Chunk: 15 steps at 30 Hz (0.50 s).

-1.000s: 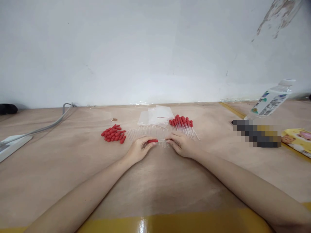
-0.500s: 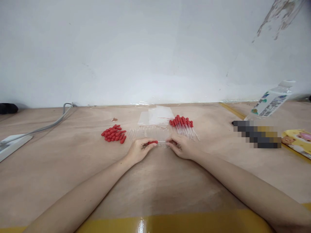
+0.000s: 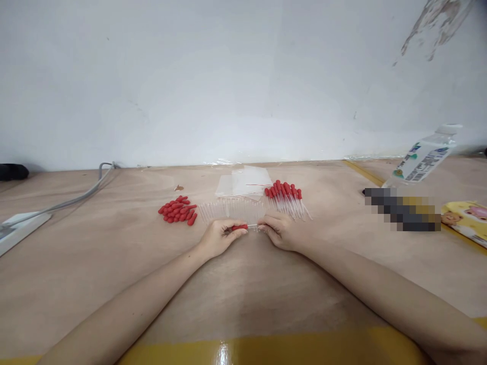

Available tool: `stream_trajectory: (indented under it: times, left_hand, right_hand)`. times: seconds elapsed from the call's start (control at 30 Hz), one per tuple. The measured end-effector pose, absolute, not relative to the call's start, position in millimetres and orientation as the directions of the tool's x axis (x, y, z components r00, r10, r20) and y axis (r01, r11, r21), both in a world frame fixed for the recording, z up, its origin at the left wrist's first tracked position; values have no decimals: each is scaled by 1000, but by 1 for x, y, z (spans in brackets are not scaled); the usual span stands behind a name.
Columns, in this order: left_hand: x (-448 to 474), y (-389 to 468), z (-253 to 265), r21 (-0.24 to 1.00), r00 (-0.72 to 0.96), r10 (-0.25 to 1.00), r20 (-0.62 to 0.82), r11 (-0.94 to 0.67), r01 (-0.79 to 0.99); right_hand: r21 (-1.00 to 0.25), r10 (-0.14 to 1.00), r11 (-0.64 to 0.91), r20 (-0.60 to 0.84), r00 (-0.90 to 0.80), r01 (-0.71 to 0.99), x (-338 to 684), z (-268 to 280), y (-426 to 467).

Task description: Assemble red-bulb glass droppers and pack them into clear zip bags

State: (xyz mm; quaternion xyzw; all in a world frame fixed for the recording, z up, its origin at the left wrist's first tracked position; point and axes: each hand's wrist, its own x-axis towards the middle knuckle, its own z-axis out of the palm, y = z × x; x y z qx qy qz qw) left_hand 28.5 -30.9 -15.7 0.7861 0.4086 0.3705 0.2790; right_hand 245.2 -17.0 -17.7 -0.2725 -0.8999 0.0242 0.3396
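My left hand (image 3: 218,238) pinches a red rubber bulb (image 3: 239,227) between thumb and fingers. From the bulb's right end a thin clear dropper tube (image 3: 252,226) runs across to my right hand (image 3: 280,230), whose fingertips are closed on it. Just behind my hands lies a row of clear tubes (image 3: 232,209), side by side. A pile of loose red bulbs (image 3: 177,209) rests to the left. Right of the row, droppers with red bulbs fitted (image 3: 285,192) lie in a bunch, tubes toward me.
White sheets (image 3: 249,180) lie behind the tubes. At right are a tilted plastic bottle (image 3: 424,157), a blurred-out dark object (image 3: 403,210) and a yellow packet (image 3: 466,220). A grey cable (image 3: 79,196) leads to a white strip (image 3: 25,230) at left. A wall (image 3: 228,86) closes off the back.
My right hand has shifted slightly left along the tube, toward the bulb. The bulb in my left hand sits a little lower. The piles stay as they were.
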Motion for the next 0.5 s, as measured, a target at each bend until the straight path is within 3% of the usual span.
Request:
stream_trajectory:
  times: [0.17, 0.5]
  left_hand:
    - [30, -32, -14, 738, 416, 843, 341, -514, 437]
    - [28, -31, -13, 687, 434, 809, 397, -575, 444]
  right_hand:
    - [-149, 523, 822, 580, -625, 550, 242, -17, -19]
    - [-131, 589, 769, 524, -615, 626, 236, -21, -17]
